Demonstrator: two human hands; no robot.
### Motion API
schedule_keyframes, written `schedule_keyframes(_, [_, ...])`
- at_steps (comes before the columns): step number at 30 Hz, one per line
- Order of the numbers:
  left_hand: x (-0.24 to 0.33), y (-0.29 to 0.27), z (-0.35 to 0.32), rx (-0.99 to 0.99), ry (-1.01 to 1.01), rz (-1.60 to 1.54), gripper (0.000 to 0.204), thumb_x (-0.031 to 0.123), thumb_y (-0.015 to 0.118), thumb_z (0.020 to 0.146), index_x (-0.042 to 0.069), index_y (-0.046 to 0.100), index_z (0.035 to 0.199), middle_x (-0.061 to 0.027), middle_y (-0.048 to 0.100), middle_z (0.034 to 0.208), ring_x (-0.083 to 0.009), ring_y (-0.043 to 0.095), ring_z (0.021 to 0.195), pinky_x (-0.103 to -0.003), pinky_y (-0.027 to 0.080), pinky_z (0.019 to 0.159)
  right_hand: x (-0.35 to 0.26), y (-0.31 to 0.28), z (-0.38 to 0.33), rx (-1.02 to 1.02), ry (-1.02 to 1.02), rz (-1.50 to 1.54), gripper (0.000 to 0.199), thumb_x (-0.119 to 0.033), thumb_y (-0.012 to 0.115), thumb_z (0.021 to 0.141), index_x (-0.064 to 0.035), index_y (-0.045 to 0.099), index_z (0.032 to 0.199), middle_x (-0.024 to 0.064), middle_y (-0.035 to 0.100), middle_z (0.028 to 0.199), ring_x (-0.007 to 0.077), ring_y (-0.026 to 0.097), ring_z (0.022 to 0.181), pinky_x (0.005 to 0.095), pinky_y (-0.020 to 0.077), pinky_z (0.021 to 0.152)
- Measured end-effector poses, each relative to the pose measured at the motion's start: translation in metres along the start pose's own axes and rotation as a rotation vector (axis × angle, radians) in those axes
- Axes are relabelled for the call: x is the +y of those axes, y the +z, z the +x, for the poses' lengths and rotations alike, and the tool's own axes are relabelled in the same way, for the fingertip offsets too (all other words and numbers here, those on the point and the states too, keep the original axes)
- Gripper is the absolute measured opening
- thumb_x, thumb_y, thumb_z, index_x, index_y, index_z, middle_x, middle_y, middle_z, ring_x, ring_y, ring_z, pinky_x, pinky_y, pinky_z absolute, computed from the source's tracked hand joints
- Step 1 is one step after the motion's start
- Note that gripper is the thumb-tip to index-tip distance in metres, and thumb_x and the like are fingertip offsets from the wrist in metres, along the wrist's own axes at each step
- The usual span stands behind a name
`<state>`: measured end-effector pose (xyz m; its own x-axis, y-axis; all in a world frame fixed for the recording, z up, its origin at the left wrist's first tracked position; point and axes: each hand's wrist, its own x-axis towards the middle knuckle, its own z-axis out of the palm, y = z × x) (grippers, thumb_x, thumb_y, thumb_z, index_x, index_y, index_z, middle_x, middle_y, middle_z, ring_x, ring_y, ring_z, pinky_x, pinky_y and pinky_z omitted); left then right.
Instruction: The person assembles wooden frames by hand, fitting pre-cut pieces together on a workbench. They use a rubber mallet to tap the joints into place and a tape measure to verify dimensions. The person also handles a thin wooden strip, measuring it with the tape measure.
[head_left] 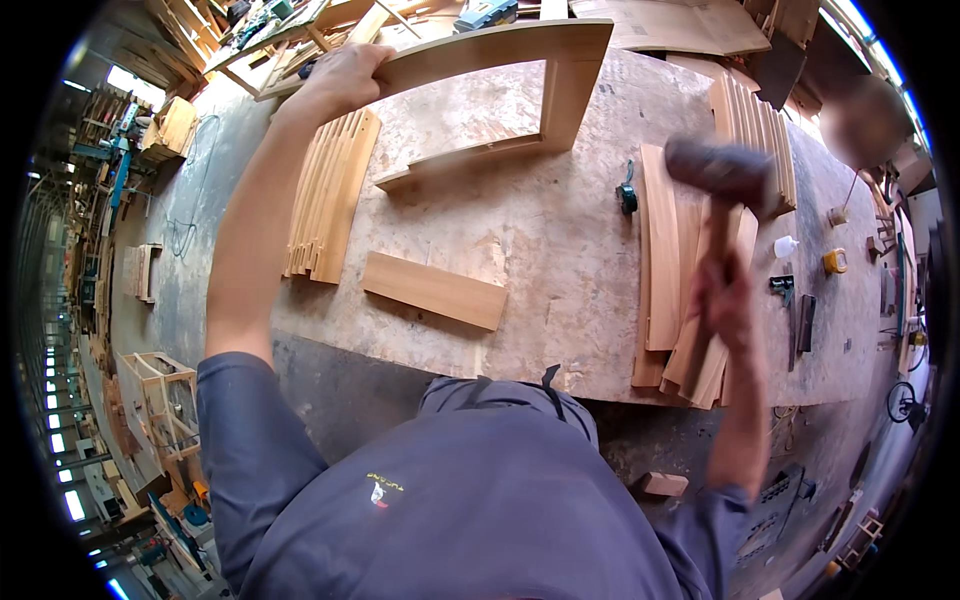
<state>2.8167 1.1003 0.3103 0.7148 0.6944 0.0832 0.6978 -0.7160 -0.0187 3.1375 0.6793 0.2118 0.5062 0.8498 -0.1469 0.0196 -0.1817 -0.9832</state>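
Note:
My left hand (345, 80) is closed on the left end of a partly joined wooden frame (578, 100), at the far side of the workbench. Three boards show in the frame: a long upper one, a short right one and a lower one. My right hand (728, 305) grips the wooden handle of a mallet (718, 172), raised over the right of the bench. Its dark, thick head is slightly blurred. A loose wooden board (435, 290) lies flat near the bench's front edge, below the frame.
Wooden slats (335, 195) lie side by side at the left. Long boards (658, 250) lie beneath my right hand, with more slats (755, 140) behind. A tape measure (835, 261), a small white bottle (786, 246) and a black-green tool (627, 190) rest on the workbench (560, 290). Another person stands at far right.

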Motion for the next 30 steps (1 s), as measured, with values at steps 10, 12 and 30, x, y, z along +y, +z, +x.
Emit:
schedule_keyframes(10, [0.074, -0.015, 0.078, -0.274, 0.049, 0.194, 0.078, 0.029, 0.082, 0.075, 0.013, 0.052, 0.145, -0.0261, 0.047, 0.149, -0.0368, 0.054, 0.131, -0.041, 0.045, 0.108, -0.203, 0.071, 0.156, -0.046, -0.254, -1.132, 0.051, -0.021, 0.050, 0.102, -0.0079, 0.040, 0.151, 0.0235, 0.061, 0.132, 0.0323, 0.068, 0.103, 0.0339, 0.0577, 0.071])
schedule_keyframes(12, [0.033, 0.014, 0.063, 0.387, 0.241, 0.093, 0.055, 0.032, 0.082, 0.075, 0.007, 0.066, 0.121, -0.0226, 0.062, 0.130, -0.0375, 0.061, 0.119, -0.045, 0.048, 0.101, -0.201, 0.117, 0.147, -0.129, -0.473, -1.161, 0.046, -0.021, 0.048, 0.103, -0.0035, 0.044, 0.146, 0.0230, 0.060, 0.132, 0.0315, 0.067, 0.103, 0.0342, 0.0593, 0.070])
schedule_keyframes(30, [0.100, -0.023, 0.072, 0.068, 0.258, 0.110, 0.036, 0.026, 0.078, 0.077, 0.012, 0.071, 0.110, -0.0174, 0.070, 0.106, -0.0356, 0.067, 0.104, -0.048, 0.055, 0.085, -0.208, 0.112, 0.150, -0.035, -0.548, -1.327, 0.040, -0.023, 0.047, 0.104, -0.0017, 0.048, 0.138, 0.0143, 0.062, 0.102, 0.0191, 0.064, 0.068, 0.0327, 0.0557, 0.055])
